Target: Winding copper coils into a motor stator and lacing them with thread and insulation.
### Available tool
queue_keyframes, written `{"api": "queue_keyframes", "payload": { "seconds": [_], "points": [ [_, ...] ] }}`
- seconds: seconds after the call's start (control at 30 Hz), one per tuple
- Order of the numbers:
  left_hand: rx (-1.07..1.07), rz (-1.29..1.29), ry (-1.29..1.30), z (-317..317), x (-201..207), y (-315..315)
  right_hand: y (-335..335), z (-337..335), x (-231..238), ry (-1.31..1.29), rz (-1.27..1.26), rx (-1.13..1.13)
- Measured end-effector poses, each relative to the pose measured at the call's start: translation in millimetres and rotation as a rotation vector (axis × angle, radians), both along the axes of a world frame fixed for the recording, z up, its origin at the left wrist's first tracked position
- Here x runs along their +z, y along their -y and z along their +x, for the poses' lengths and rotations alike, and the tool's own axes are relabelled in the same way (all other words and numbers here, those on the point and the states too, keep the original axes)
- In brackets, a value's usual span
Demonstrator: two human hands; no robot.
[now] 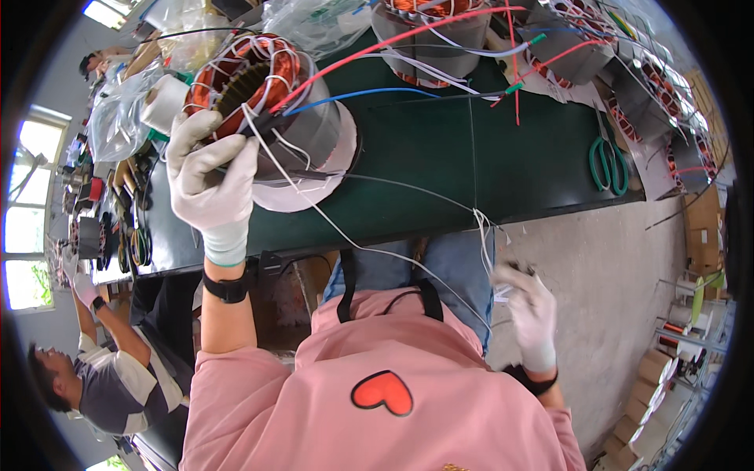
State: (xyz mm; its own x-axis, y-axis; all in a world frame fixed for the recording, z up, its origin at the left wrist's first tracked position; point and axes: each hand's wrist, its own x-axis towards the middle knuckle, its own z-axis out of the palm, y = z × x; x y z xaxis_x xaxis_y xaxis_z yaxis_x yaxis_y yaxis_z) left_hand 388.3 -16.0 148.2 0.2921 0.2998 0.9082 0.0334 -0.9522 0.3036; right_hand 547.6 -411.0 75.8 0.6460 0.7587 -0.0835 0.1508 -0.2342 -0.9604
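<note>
Nearest, right hand (528,310) in white glove, low beside the lap, fingers curled around white lacing cord (408,263), pulled taut. Blurred here; exact pinch hard to tell. Farther up, left hand (208,177) gloved, fingers pressed against the rim of the motor stator (271,106), steadying it on the green bench (471,157). Copper windings exposed, red and blue leads trailing off right. Probably mid-lacing, one stitch being tightened. Next likely needs steady tension and firm hold on the stator. Beyond: green scissors (609,165), more stators (440,31) at the far edge.
</note>
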Motion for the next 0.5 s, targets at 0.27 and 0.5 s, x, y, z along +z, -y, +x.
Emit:
{"api": "queue_keyframes", "payload": {
  "seconds": [0.27,0.5],
  "points": [
    [-0.013,0.029,-0.019,-1,-3,-3,-34,106,-27,-0.356,0.755,-0.459],
    [-0.023,-0.083,0.005,-10,-16,-11,20,138,-38,-0.351,0.857,-0.702]
  ]
}}
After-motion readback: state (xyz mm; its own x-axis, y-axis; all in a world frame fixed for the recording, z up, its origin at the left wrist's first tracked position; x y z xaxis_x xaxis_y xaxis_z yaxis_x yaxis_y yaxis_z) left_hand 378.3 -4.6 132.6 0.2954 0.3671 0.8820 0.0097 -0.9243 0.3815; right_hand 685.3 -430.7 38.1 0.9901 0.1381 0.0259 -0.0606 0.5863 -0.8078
